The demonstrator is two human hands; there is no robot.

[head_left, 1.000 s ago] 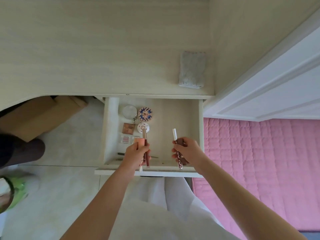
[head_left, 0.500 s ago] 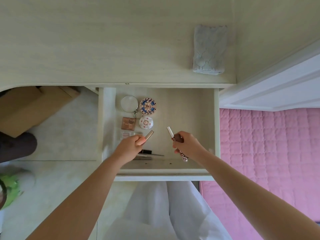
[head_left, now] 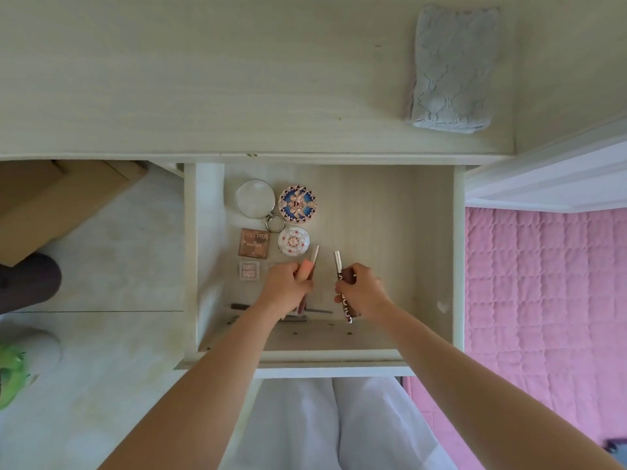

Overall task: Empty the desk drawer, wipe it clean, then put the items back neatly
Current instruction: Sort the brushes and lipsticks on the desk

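The pale wooden drawer [head_left: 437, 252] stands pulled out below the desk top. Inside it, my left hand [head_left: 288, 286] grips a peach-capped tube and a slim dark lip tube [head_left: 310, 266]. My right hand [head_left: 363, 290] holds a brown lip gloss with a silver cap [head_left: 341, 269]. At the drawer's left side lie a round mirror on a key ring [head_left: 255, 198], a blue patterned compact [head_left: 298, 202], a white floral compact [head_left: 293, 240], a brown palette [head_left: 254, 243] and a small glitter pot [head_left: 248, 269]. Thin pencils [head_left: 320, 311] lie near the drawer front, partly hidden by my hands.
A folded grey cloth [head_left: 451, 69] rests on the desk top [head_left: 203, 79] at the right. A cardboard box [head_left: 51, 201] sits under the desk on the left. A pink quilted bed [head_left: 543, 300] borders the drawer on the right. White trousers show below.
Both hands have moved deeper into the drawer and lower toward its floor, still gripping their tubes. The head has leaned forward, so the drawer looks larger.
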